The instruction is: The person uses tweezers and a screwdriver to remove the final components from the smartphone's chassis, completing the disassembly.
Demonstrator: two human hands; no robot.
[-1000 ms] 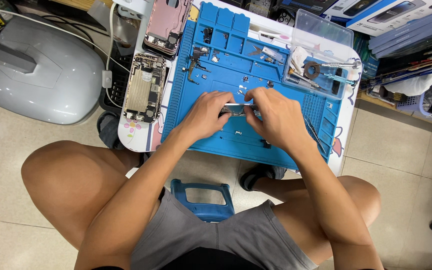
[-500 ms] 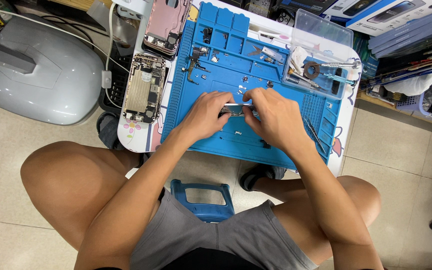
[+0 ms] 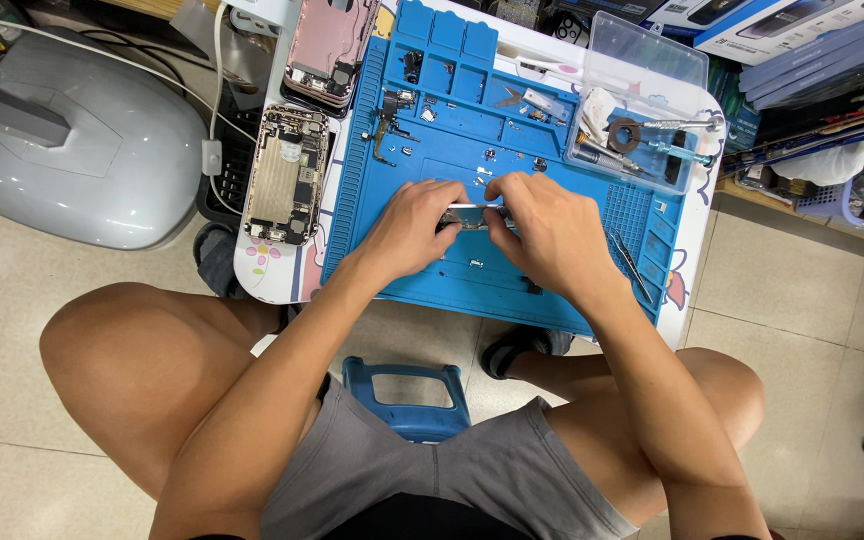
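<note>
**Two hands gripping a small metal part over a blue repair mat**

Seen from above, the left hand (image 3: 414, 228) and the right hand (image 3: 550, 232) meet over the middle of a blue repair mat (image 3: 392, 250) that covers a small white table (image 3: 690, 262). Between them lies a small silver-grey part (image 3: 472, 212): the fingertips of each hand are closed on one end of it, the left hand on its left end, the right hand on its right end. What kind of part it is cannot be told, since the fingers hide most of it.

Beyond the left hand, at the mat's left edge, an opened phone body (image 3: 285, 174) lies with its circuitry exposed; a second, pink-rimmed phone shell (image 3: 331, 48) lies further out. Beyond the right hand stands a clear plastic tray (image 3: 642, 68) holding screwdrivers and small tools. Just right of the right wrist, tweezers (image 3: 632, 264) rest on the mat. Loose screws and small parts dot the mat past the fingers. A grey rounded appliance (image 3: 82, 150) stands on the floor well to the left of the left hand.
</note>
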